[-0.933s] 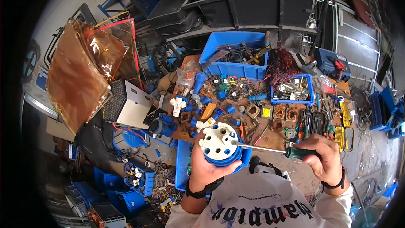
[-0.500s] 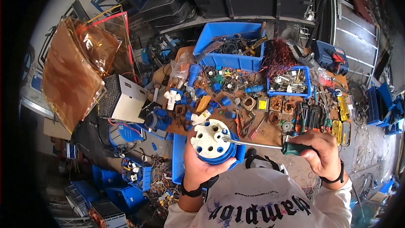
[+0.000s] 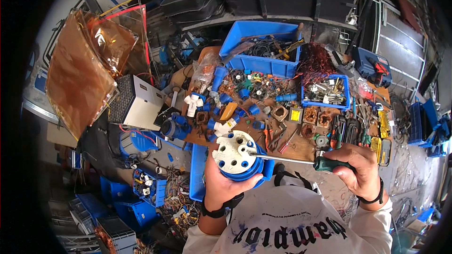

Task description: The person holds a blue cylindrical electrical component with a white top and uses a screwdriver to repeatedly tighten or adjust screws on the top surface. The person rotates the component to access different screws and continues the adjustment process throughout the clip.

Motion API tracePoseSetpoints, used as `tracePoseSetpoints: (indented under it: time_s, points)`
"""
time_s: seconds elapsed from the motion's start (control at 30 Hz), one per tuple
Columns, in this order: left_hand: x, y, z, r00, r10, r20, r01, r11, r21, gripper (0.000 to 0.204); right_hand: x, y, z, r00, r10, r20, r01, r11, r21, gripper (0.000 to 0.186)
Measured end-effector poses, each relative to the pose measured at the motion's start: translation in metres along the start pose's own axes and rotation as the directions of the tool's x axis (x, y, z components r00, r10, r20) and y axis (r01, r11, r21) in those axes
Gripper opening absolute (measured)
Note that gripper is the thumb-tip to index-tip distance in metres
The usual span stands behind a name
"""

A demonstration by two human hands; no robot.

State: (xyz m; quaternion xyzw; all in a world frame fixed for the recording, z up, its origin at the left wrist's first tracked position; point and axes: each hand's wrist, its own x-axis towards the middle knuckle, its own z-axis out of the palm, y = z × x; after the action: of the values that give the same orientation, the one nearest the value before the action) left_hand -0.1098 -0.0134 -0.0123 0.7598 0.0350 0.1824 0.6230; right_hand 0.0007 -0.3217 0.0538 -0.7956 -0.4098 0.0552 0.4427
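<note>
My left hand (image 3: 223,186) is wrapped round a blue cylindrical connector (image 3: 249,174) with a round, off-white face (image 3: 230,151) pierced by several holes. My right hand (image 3: 354,171) grips the dark green handle of a screwdriver (image 3: 294,161), whose long metal shaft runs leftward to the off-white face, its tip at a fitting right of the centre. Loose blue and white plastic parts (image 3: 193,106) lie on the cluttered wooden bench (image 3: 299,148) beyond the connector. Pliers (image 3: 269,136) and other hand tools lie on the bench behind the screwdriver.
A large blue bin (image 3: 266,68) and a smaller one (image 3: 306,99) stand on the bench, a drill case (image 3: 365,61) at right. A white-fronted box (image 3: 141,103) and brown film-covered panels (image 3: 77,75) stand left. More blue crates (image 3: 132,216) and tangled wires lie at lower left.
Both hands, the connector and the screwdriver sit higher in the picture, with the connector a little further left. The bench and bins have also shifted up in view. Both grips remain.
</note>
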Motion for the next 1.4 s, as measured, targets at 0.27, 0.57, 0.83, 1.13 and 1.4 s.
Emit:
tracePoseSetpoints:
  time_s: [0.27,0.57,0.83,1.13,1.4]
  points:
    - [0.004,0.0,-0.016,1.0,-0.011,-0.016,0.011,1.0,0.009,0.097,0.018,0.0,0.02,0.998,-0.058,-0.032,0.06,0.995,0.08,0.046]
    - [0.018,-0.012,-0.05,0.998,-0.064,0.009,0.064,0.997,-0.052,0.106,0.044,-0.017,0.037,0.998,-0.015,-0.064,0.017,0.999,0.043,0.046]
    - [0.05,-0.026,-0.089,0.994,0.003,0.111,0.001,0.999,-0.037,0.095,0.069,-0.038,0.07,0.974,-0.069,-0.216,0.056,0.996,-0.065,0.049]
    - [0.078,-0.055,-0.12,0.977,-0.006,0.211,0.05,0.978,-0.202,0.091,0.088,-0.075,0.101,0.971,0.139,-0.196,-0.165,0.979,-0.123,0.05]
    - [0.099,-0.074,-0.136,0.946,-0.014,0.323,0.105,0.959,-0.264,0.089,0.093,-0.09,0.126,0.937,0.107,-0.333,-0.2,0.945,-0.26,0.048]
